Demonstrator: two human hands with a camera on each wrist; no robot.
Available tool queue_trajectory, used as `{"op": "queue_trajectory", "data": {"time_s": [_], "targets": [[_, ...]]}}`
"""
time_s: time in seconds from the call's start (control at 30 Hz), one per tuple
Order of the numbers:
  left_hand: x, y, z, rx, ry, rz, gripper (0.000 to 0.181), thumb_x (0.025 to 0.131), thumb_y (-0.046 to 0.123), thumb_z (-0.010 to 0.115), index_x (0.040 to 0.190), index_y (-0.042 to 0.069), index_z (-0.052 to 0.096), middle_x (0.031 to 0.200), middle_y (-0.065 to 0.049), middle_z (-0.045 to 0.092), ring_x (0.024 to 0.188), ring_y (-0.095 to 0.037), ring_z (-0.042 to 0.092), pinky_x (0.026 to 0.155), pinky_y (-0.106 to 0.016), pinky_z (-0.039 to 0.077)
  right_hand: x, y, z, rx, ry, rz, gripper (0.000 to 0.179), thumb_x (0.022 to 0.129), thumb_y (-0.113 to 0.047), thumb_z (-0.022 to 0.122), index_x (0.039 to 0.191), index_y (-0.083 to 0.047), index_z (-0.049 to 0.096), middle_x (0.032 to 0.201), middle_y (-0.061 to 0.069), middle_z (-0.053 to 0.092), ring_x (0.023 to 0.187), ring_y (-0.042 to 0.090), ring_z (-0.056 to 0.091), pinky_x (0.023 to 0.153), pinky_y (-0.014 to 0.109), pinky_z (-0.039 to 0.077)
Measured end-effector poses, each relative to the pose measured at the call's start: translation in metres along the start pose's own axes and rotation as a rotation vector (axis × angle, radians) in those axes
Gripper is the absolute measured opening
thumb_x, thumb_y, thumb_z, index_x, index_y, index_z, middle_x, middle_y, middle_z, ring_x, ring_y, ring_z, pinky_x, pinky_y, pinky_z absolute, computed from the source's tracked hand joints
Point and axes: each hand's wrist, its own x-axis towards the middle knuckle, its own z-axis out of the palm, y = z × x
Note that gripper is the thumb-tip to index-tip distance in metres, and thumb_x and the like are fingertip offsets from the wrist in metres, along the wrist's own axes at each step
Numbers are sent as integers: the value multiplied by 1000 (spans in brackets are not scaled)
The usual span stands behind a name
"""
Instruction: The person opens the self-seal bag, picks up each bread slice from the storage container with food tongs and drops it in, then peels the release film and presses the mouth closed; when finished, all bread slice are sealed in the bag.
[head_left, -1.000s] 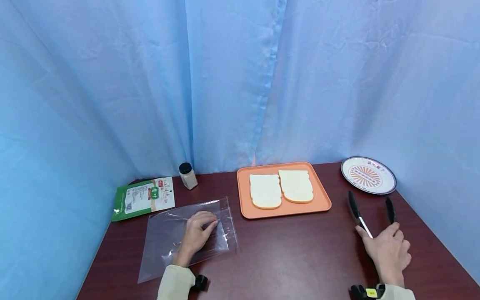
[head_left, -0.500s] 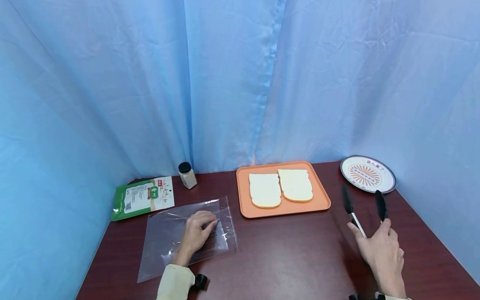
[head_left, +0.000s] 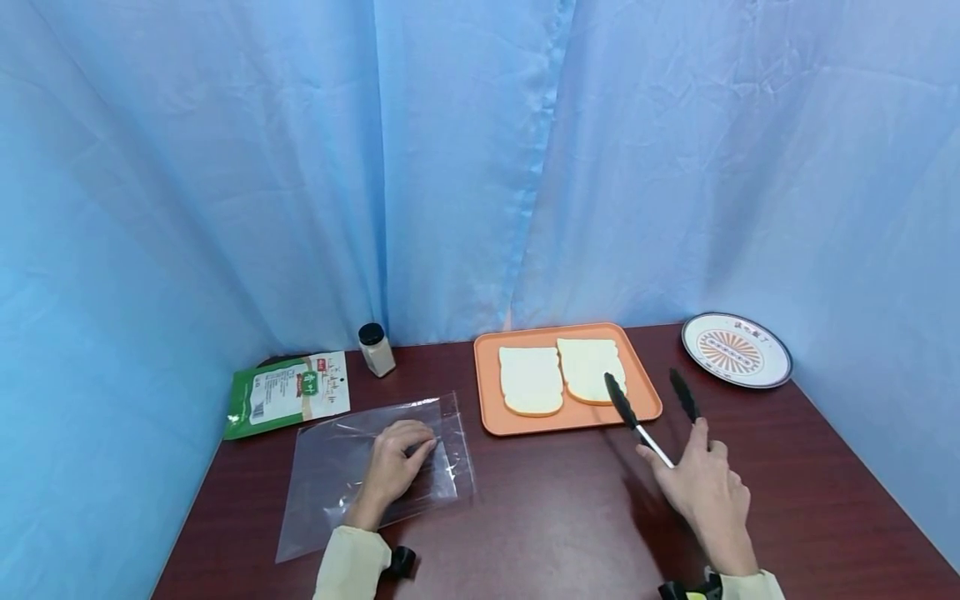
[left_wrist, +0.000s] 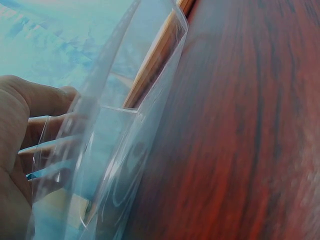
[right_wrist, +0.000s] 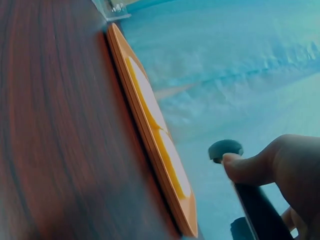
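Observation:
My right hand [head_left: 708, 492] holds a pair of tongs [head_left: 624, 404] with black tips and a metal arm, their arms spread with nothing between them. In the head view one tip overlaps the right corner of an orange tray [head_left: 491, 421] bearing two bread slices [head_left: 531, 379], [head_left: 592, 371]. The right wrist view shows my thumb on the tongs [right_wrist: 260, 212], beside the tray [right_wrist: 145, 135]. On the left, my left hand [head_left: 397, 462] holds a clear plastic bag [head_left: 318, 492], its fingers curled at the film. Through the film [left_wrist: 115, 135], the left wrist view shows several fingers.
A green and white packet [head_left: 288, 396] and a black-capped jar [head_left: 377, 352] stand at the back left. A patterned plate [head_left: 776, 362] lies at the back right. A blue curtain [head_left: 450, 167] hangs behind the dark wood table [head_left: 555, 517].
My right hand has carried the tongs up and left, from in front of the plate to the tray's right corner. My left hand, the bag and the bread have stayed put.

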Motion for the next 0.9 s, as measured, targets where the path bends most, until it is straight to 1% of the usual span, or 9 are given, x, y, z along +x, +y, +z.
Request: {"op": "queue_trajectory", "data": {"time_s": [0.13, 0.23, 0.33, 0.5, 0.73, 0.9], "targets": [[0, 0, 1, 5, -1, 9, 7, 76, 3, 83, 82, 6, 80, 88, -7, 77, 88, -23, 72, 82, -43, 58, 1, -14, 5, -19, -39, 2, 121, 83, -78, 57, 154, 9, 12, 130, 45, 42, 80, 51, 61, 62, 58, 51], [0, 0, 1, 6, -2, 10, 7, 76, 3, 83, 82, 6, 79, 87, -7, 77, 88, -23, 73, 82, -43, 58, 2, -23, 10, -32, -51, -3, 116, 84, -70, 61, 153, 10, 15, 131, 45, 42, 82, 51, 62, 65, 59, 52], [0, -1, 2, 8, -1, 10, 7, 76, 3, 83, 81, 7, 79, 87, -6, 77, 88, -23, 73, 82, -43, 58, 2, -30, 14, -38, -59, -13, 111, 86, -67, 63, 152, 10, 17, 130, 45, 43, 83, 51, 62, 66, 59, 52], [0, -1, 1, 13, 1, 13, 8, 76, 3, 84, 82, 6, 80, 88, -7, 77, 88, -23, 73, 82, -43, 58, 4, -40, 21, -43, -73, -27, 110, 87, -65, 62, 152, 11, 16, 128, 44, 45, 83, 50, 63, 66, 58, 53], [0, 0, -1, 7, -6, 1, 7, 77, 4, 83, 82, 7, 80, 88, -7, 77, 89, -23, 73, 83, -43, 58, 4, -53, 28, -35, -65, -30, 105, 88, -59, 64, 149, 12, 18, 115, 40, 49, 69, 41, 60, 55, 49, 50], [0, 0, 0, 16, -8, -4, 8, 76, 4, 84, 82, 7, 80, 88, -6, 77, 89, -22, 73, 82, -43, 59, 4, -60, 33, -31, -42, -19, 107, 87, -58, 66, 150, 14, 18, 117, 42, 48, 67, 41, 59, 53, 50, 50]]}}
